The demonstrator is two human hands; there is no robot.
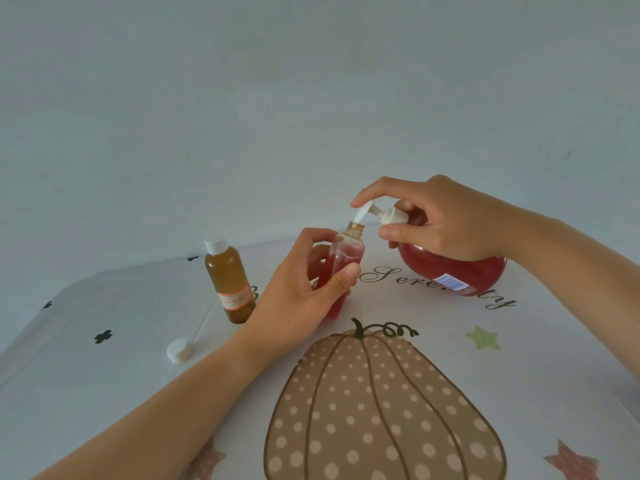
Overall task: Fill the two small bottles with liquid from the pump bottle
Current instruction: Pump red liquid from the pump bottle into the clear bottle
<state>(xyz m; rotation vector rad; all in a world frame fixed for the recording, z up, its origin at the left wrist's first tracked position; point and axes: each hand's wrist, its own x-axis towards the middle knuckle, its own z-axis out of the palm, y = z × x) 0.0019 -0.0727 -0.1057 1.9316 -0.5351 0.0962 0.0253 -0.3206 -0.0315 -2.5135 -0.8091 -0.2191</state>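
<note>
Left hand [294,299] grips uncapped small clear bottle [348,252], part-full of red liquid, mouth at the white nozzle [362,213]. Right hand [443,220] curls round red pump bottle [450,271] on the table [104,393], forefinger on pump head. Capped amber bottle [228,278] stands left.

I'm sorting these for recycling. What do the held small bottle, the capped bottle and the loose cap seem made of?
The held small bottle: clear glossy plastic, probably; red liquid shows through. The capped bottle: amber, translucent, glossy; glass or plastic, cannot tell. The loose cap: opaque white plastic, likely, matte look.
</note>
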